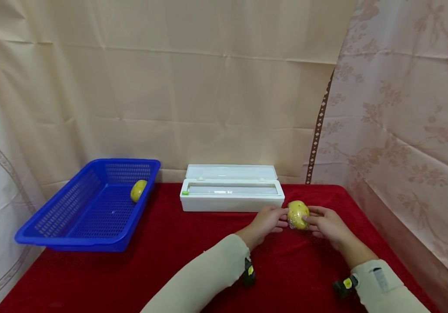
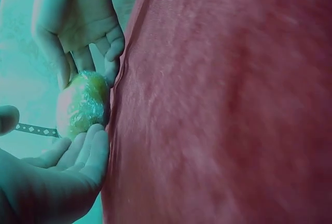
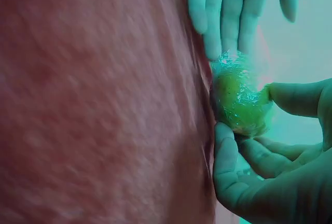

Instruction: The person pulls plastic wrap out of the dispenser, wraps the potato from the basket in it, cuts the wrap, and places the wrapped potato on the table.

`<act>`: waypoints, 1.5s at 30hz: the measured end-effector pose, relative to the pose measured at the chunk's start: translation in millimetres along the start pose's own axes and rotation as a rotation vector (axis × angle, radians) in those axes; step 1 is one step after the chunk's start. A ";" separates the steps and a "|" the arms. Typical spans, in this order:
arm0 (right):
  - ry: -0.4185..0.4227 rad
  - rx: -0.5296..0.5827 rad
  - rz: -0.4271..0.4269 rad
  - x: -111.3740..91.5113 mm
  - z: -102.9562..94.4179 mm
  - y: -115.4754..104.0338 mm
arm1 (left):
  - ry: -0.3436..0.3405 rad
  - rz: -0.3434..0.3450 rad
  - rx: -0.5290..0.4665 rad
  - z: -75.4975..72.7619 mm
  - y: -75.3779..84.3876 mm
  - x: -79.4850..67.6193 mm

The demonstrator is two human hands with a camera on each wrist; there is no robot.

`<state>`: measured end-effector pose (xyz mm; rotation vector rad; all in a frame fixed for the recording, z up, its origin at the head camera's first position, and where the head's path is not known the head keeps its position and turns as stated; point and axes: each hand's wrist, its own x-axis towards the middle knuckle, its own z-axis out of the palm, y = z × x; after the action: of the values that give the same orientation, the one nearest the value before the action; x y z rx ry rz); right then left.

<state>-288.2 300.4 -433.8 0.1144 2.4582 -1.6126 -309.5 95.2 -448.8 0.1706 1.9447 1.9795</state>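
Observation:
A yellow, potato-like oval (image 1: 298, 214) with small dark specks, wrapped in crinkled clear film, is between both hands above the red cloth. My right hand (image 1: 327, 224) pinches it, thumb on one side and curled fingers on the other, as the right wrist view shows. On the opposite side, the fingers of my left hand (image 1: 267, 221) are extended with their tips right at the wrapped surface; its thumb stands apart from it. Just beyond the left hand is a white cling film dispenser (image 1: 232, 204), its lid (image 1: 232, 172) raised, with a green slider (image 1: 185, 192) at its left end.
At the left stands a blue plastic basket (image 1: 85, 243) with slotted walls. A similar yellow oval (image 1: 138, 190) lies inside against its right wall. Red cloth (image 1: 161, 252) covers the table; a beige curtain (image 1: 169, 87) hangs behind and a floral one (image 1: 416, 108) at the right.

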 end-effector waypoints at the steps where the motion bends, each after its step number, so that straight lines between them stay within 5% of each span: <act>1: 0.007 0.002 0.003 2.9 -2.8 0.1 | 0.010 -0.003 -0.008 2.9 0.9 2.0; 15: 0.059 0.085 0.031 42.3 -25.3 3.8 | -0.086 -0.008 0.011 19.0 4.1 31.6; 31: 0.112 0.039 0.071 48.4 -22.2 5.4 | -0.135 -0.067 0.003 19.3 9.4 31.7; 37: 0.131 0.069 0.077 48.8 -23.6 6.2 | -0.239 -0.044 0.096 11.4 16.3 22.4; 41: 0.237 0.096 0.049 48.6 -23.5 2.9 | -0.303 -0.012 0.231 3.3 24.7 12.2; 45: 0.504 0.158 -0.052 51.0 -19.5 -6.9 | -0.323 0.088 0.377 -10.1 39.4 4.2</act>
<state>-341.7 313.2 -430.7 0.5477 2.6917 -2.0013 -323.4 87.5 -411.1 0.6401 2.0929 1.4983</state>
